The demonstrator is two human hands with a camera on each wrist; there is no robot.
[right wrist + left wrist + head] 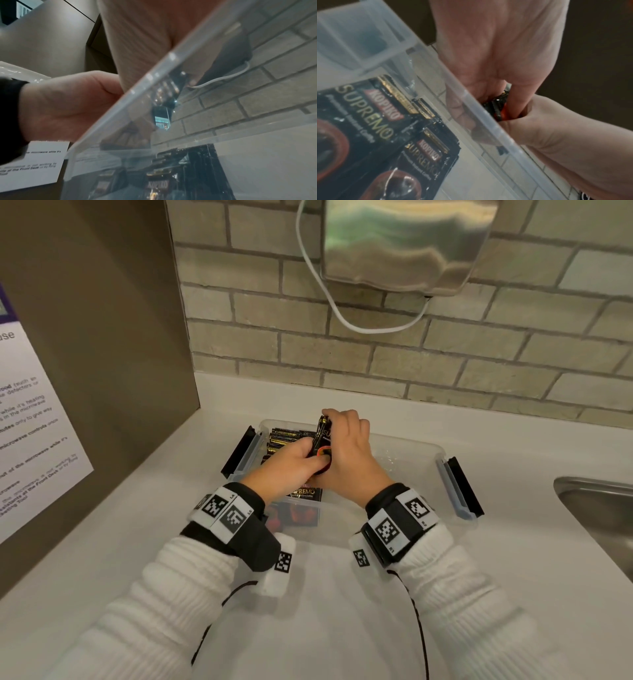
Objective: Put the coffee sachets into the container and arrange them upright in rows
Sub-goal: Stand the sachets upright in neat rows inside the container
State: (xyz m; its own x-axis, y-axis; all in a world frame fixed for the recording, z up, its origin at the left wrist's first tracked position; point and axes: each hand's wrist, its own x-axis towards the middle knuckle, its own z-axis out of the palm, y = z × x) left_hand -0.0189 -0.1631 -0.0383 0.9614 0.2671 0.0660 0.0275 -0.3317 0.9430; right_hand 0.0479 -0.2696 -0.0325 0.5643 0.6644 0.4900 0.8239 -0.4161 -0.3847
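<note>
Over the clear container [407,450] on the table [329,594], the left hand [284,463] and the right hand [346,450] both grip a bundle of coffee sachets [320,440], held upright beside a standing row [284,438].

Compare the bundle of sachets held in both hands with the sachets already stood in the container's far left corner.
The held sachets are gripped by the left hand and right hand above the container; the stood sachets rest inside it, untouched.
The held sachets form one tight bundle; the stood sachets form a row, top edges up.
Both are dark packs with gold trim.
</note>
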